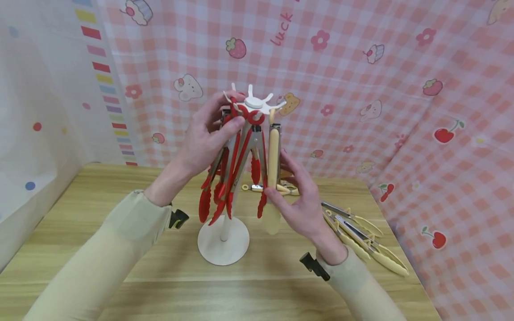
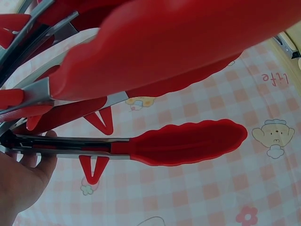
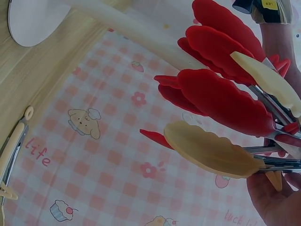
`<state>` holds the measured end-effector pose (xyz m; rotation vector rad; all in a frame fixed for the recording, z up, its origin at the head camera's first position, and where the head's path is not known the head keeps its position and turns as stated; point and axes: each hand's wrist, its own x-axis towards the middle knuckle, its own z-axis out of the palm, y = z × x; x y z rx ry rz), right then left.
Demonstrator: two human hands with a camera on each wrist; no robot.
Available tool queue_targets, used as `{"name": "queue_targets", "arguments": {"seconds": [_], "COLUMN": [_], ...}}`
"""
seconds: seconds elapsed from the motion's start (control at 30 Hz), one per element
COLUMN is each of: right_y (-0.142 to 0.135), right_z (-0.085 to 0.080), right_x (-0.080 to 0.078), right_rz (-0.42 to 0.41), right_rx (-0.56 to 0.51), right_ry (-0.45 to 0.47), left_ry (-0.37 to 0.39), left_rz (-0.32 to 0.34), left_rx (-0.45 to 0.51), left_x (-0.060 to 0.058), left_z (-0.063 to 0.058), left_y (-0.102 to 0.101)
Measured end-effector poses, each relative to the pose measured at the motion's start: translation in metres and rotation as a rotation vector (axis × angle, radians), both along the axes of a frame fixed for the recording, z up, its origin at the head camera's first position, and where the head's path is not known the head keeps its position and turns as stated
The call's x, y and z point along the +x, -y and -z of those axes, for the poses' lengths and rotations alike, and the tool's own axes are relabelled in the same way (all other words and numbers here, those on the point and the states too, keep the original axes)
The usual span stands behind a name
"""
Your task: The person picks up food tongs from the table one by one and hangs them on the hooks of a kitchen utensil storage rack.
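A white stand with a round base [image 1: 222, 252] and a hooked top [image 1: 254, 103] holds several red tongs [image 1: 255, 142], hung by their rings. My left hand [image 1: 205, 136] grips the red tongs at the stand's upper left, thumb in front; some fingers are hidden behind. Scalloped red tips [image 2: 188, 141] spread across the left wrist view. My right hand [image 1: 301, 200] holds yellow tongs [image 1: 274, 156] upright at the stand's right side, thumb in front and fingers behind. Their ring is at a hook, but whether it bears the weight I cannot tell. The yellow head [image 3: 211, 153] shows beside red ones.
More yellow tongs [image 1: 365, 238] lie in a loose pile on the wooden table [image 1: 120, 285] at the right. Another yellow pair [image 1: 257, 188] lies behind the stand. A checked pink cloth [image 1: 341, 80] hangs at the back and right.
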<state>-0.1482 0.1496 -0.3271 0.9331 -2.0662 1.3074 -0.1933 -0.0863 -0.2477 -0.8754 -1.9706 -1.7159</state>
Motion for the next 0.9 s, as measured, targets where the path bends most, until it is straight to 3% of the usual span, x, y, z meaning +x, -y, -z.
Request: {"name": "queue_targets", "arguments": {"seconds": [0.47,0.9], "right_y": [-0.007,-0.033], "right_z": [0.009,0.018], "right_x": [0.002,0.002], "right_rz": [0.03,0.101], "right_rx": [0.02,0.063], "right_ry": [-0.026,-0.051], "left_ry": [-0.014,-0.015], "left_rz": [0.027,0.024], "left_rx": [0.048,0.054], "left_x": [0.0,0.0], "left_z": [-0.001,0.0], "left_y": [-0.002,-0.003]}}
